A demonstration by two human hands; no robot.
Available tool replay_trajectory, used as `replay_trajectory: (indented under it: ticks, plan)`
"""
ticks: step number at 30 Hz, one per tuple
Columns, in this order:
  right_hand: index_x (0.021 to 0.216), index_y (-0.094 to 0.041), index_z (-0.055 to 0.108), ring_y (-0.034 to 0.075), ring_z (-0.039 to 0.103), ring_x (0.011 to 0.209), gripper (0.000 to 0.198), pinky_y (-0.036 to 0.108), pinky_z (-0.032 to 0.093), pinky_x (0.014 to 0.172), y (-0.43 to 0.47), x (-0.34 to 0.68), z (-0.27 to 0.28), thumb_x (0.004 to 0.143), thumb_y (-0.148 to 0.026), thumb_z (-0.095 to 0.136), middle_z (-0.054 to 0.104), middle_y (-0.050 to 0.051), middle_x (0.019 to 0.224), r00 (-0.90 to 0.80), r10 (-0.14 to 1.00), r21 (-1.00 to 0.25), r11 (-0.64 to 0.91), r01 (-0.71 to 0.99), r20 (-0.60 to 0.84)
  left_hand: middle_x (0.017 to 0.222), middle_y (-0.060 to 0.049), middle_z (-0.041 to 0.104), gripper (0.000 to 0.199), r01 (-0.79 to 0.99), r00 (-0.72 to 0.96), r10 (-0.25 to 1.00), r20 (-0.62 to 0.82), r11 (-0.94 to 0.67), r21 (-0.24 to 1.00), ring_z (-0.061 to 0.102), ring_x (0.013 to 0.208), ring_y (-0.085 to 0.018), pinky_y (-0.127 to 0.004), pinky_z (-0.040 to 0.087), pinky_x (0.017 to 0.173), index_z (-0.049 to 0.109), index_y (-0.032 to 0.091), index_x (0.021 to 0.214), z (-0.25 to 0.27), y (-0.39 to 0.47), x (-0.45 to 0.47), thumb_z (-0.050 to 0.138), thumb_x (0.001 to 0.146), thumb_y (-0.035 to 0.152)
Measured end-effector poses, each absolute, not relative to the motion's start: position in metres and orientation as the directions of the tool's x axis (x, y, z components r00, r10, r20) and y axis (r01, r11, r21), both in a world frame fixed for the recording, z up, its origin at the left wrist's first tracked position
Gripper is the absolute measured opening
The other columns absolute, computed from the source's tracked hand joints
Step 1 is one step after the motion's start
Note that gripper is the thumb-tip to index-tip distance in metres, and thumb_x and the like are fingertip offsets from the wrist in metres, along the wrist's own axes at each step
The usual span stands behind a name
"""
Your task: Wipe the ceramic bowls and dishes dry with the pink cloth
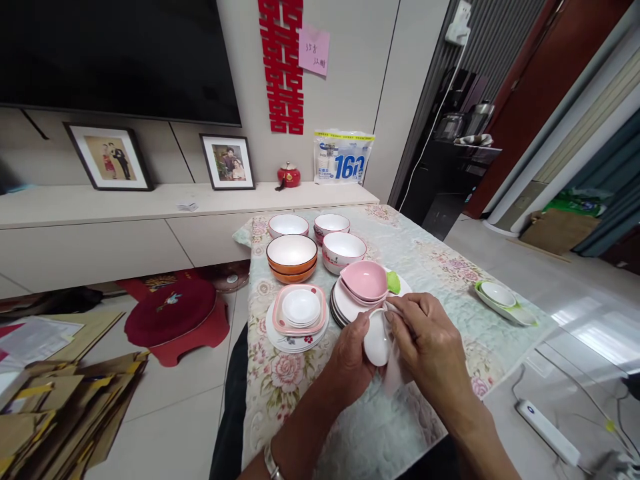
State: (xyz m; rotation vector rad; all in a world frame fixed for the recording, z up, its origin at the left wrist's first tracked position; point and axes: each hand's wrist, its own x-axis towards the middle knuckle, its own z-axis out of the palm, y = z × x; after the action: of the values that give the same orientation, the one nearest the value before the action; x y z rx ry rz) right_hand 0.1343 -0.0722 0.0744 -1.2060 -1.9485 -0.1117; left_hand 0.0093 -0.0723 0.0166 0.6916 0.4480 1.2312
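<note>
My left hand grips a small white dish by its edge, tilted up over the near part of the table. My right hand pinches a pale pink cloth against the dish's right rim; part of the cloth hangs below the fingers. Just beyond my hands, pink bowls sit on a stack of plates, with a bright green piece beside them. To the left, small white dishes rest on pink-rimmed square dishes and floral plates.
Orange bowls and patterned white bowls stand further back on the floral tablecloth. A leaf-shaped dish holding a small dish lies near the right edge. A red stool and flattened cardboard are at left; a power strip is at right.
</note>
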Motion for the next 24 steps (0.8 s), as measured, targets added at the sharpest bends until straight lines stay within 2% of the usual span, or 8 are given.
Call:
replay_trajectory:
  ticks: [2,5,10,13,16,18,21,24]
  plan:
    - [0.112,-0.015,0.066,0.023,0.059,0.094,0.021,0.041,0.052,0.079,-0.073,0.13,0.075,0.095,-0.017,0.055,0.062,0.011,0.099,-0.214,0.672,-0.308,0.568,0.763,0.709,0.108,-0.009,0.069,0.042,-0.717,0.3,0.953,0.045,0.193,0.67,0.064,0.097,-0.022,-0.039,0.053,0.084,0.066,0.018,0.108,0.02,-0.073,0.009,0.056,0.091,0.055]
    - [0.112,-0.015,0.065,0.024,0.058,0.096,0.02,0.042,0.051,0.082,-0.074,0.123,0.079,0.094,-0.014,0.055,0.064,0.011,0.1,-0.255,0.633,-0.299,0.633,0.714,0.731,0.096,-0.009,0.072,0.051,-0.72,0.344,0.939,0.013,0.255,0.646,0.065,0.099,-0.026,-0.037,0.052,0.083,0.07,0.018,0.102,0.025,-0.076,0.009,0.057,0.086,0.064]
    - [0.109,-0.017,0.065,0.023,0.057,0.096,0.019,0.04,0.051,0.082,-0.08,0.114,0.086,0.093,-0.012,0.057,0.061,0.01,0.101,-0.311,0.63,-0.363,0.708,0.605,0.711,0.097,-0.01,0.072,0.061,-0.766,0.41,0.911,0.036,0.323,0.556,0.067,0.1,-0.026,-0.036,0.052,0.083,0.067,0.017,0.115,0.026,-0.08,0.009,0.047,0.089,0.068]
    - [0.11,-0.018,0.066,0.021,0.057,0.096,0.021,0.038,0.051,0.082,-0.084,0.112,0.084,0.092,-0.01,0.058,0.061,0.009,0.101,-0.338,0.633,-0.414,0.74,0.531,0.697,0.097,-0.011,0.072,0.067,-0.794,0.412,0.91,0.043,0.336,0.506,0.067,0.102,-0.026,-0.037,0.052,0.088,0.067,0.015,0.115,0.025,-0.079,0.01,0.048,0.085,0.073]
    - [0.107,-0.019,0.066,0.019,0.058,0.096,0.02,0.034,0.052,0.079,-0.087,0.114,0.082,0.092,-0.009,0.058,0.062,0.008,0.102,-0.406,0.637,-0.455,0.762,0.461,0.655,0.097,-0.011,0.072,0.072,-0.805,0.398,0.917,-0.012,0.356,0.474,0.065,0.106,-0.027,-0.036,0.049,0.093,0.069,0.013,0.106,0.029,-0.079,0.008,0.053,0.078,0.077]
    - [0.105,-0.02,0.066,0.019,0.058,0.096,0.018,0.033,0.051,0.079,-0.088,0.116,0.082,0.093,-0.01,0.057,0.063,0.007,0.102,-0.475,0.629,-0.468,0.777,0.422,0.616,0.1,-0.012,0.071,0.071,-0.798,0.421,0.907,-0.03,0.386,0.463,0.064,0.109,-0.027,-0.033,0.048,0.094,0.07,0.011,0.102,0.033,-0.079,0.006,0.051,0.08,0.077]
    - [0.106,-0.022,0.065,0.02,0.057,0.095,0.019,0.034,0.051,0.079,-0.089,0.122,0.087,0.095,-0.011,0.055,0.063,0.006,0.103,-0.578,0.608,-0.462,0.792,0.399,0.544,0.102,-0.014,0.072,0.07,-0.769,0.438,0.897,-0.061,0.408,0.491,0.064,0.11,-0.028,-0.035,0.049,0.092,0.071,0.009,0.106,0.037,-0.079,0.003,0.046,0.087,0.072]
    - [0.105,-0.024,0.065,0.019,0.058,0.095,0.021,0.037,0.051,0.084,-0.093,0.13,0.096,0.095,-0.01,0.052,0.063,0.005,0.103,-0.66,0.6,-0.444,0.793,0.416,0.453,0.102,-0.014,0.073,0.068,-0.765,0.358,0.929,-0.096,0.351,0.54,0.065,0.108,-0.03,-0.037,0.05,0.088,0.07,0.01,0.112,0.037,-0.079,0.003,0.055,0.083,0.07]
